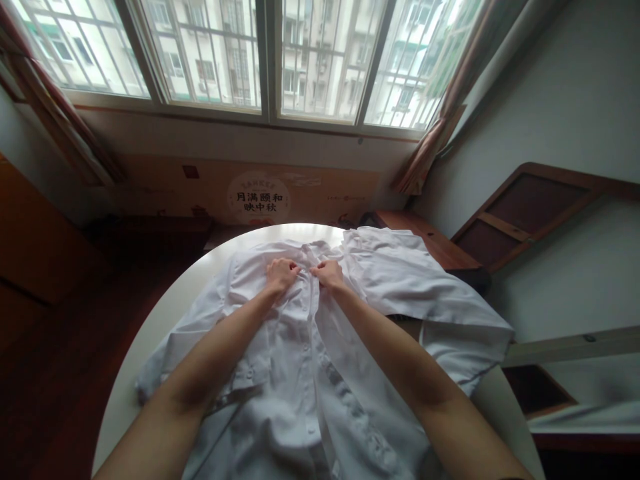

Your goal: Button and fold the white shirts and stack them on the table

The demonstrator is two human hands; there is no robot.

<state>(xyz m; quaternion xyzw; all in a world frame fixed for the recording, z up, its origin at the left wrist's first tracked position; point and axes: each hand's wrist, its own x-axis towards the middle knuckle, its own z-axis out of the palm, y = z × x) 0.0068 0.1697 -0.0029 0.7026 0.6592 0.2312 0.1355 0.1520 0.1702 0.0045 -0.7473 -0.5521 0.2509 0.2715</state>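
A white button-up shirt [300,373] lies spread front-up on a round white table [165,313], collar toward the window. My left hand [281,273] and my right hand [327,273] are both curled on the shirt's front edges just below the collar, knuckles almost touching. Each hand pinches one side of the button placket. Small buttons run down the middle of the shirt toward me. One sleeve [450,300] spreads out to the right over the table's edge.
A brown cardboard panel with printed characters [257,197] leans against the wall under the barred window [270,60]. A wooden frame [530,213] and dark wooden furniture [425,237] stand at the right. Dark floor lies to the left.
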